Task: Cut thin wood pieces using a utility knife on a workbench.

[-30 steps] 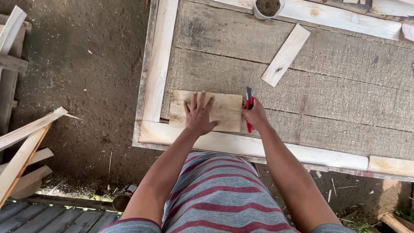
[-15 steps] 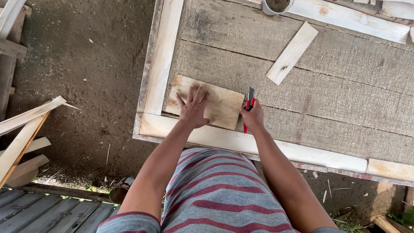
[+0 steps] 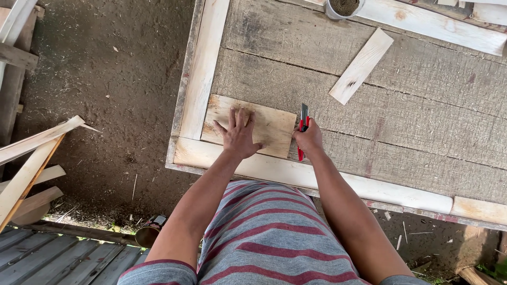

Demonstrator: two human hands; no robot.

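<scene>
Two hands work at the small wooden board (image 3: pixel 266 124) lying on the counter (image 3: pixel 412 132): left hand (image 3: pixel 237 138) flat on it, fingers spread; right hand (image 3: pixel 309 140) clenched around a red utility knife (image 3: pixel 302 129) at the board's right edge. Beyond the board lies a pale wood strip (image 3: pixel 362 66), then a grey cup (image 3: pixel 344 7).

The 1 head camera looks steeply down, fairly near, over the wooden worktable (image 3: pixel 401 132) and dirt ground (image 3: pixel 105 89).

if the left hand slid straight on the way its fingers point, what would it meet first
The left hand lies flat on the thin wooden board, fingers pointing away from the person. Past the board's far edge it would likely meet only bare tabletop; nothing else shows there.
</scene>
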